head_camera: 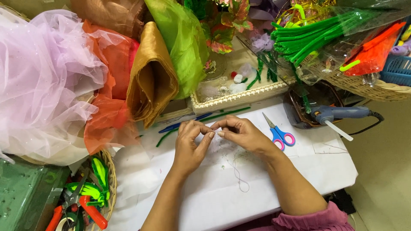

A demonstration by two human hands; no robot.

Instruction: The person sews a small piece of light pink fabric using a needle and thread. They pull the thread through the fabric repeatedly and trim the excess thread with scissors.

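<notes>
My left hand (191,143) and my right hand (240,133) meet over a white table (299,171), fingertips pinched together on something small and pale that I cannot make out. A thin dark thread (239,175) trails from the fingers down across the white surface and curls into a loop. A green pipe cleaner (222,114) and a blue pen (180,125) lie just beyond my hands. Blue and pink scissors (279,133) rest right of my right hand.
A blue glue gun (338,113) lies at the right. Rolled gold (152,77), orange, green and lilac tulle (43,81) fabrics pile at the left. A lace-edged tray (239,97), a green pipe-cleaner bundle (312,36) and baskets stand behind. Orange pliers (90,211) sit lower left.
</notes>
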